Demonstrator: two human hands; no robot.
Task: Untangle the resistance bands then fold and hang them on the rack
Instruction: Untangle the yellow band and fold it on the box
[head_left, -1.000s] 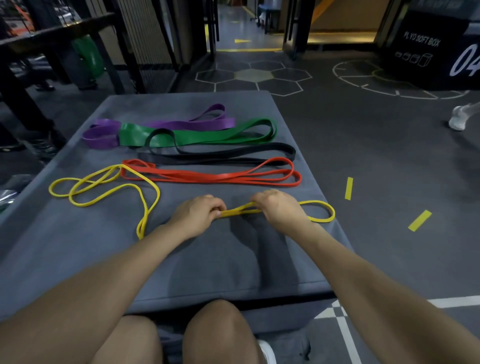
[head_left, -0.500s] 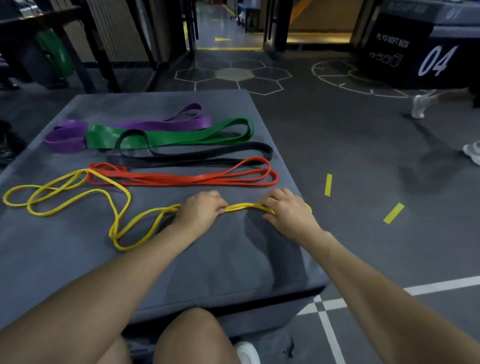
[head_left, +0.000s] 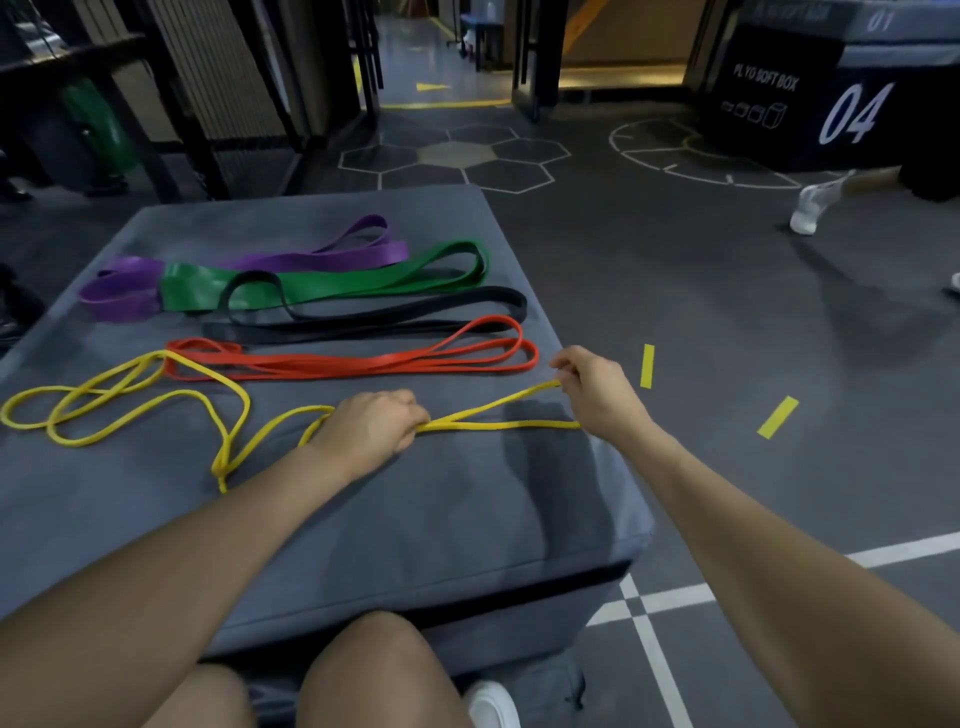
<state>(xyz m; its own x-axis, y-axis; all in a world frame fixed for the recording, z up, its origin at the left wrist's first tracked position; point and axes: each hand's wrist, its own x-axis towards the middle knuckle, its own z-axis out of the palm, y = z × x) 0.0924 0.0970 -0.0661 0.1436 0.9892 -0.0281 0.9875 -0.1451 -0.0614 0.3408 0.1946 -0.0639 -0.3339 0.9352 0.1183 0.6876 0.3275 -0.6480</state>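
A thin yellow band (head_left: 156, 400) lies in loose loops across the near left of the grey padded box (head_left: 363, 519). My left hand (head_left: 374, 431) grips its strands near the box's middle. My right hand (head_left: 592, 389) pinches the band's right end, lifted a little off the box near the right edge. Two yellow strands stretch between my hands. Behind them lie folded bands in rows: red (head_left: 353, 361), black (head_left: 374, 322), green (head_left: 322, 283) and purple (head_left: 249, 270) farthest.
A black plyo soft box marked 04 (head_left: 810, 98) stands at the back right. Another person's white shoe (head_left: 808, 210) is on the floor near it. Dark rack frames (head_left: 171, 104) stand at the back left. My knees (head_left: 374, 670) are below the box's front edge.
My right hand moved right and up, lifting the yellow band's end and spreading the strands apart. My left hand kept its grip. The camera view shifted slightly.
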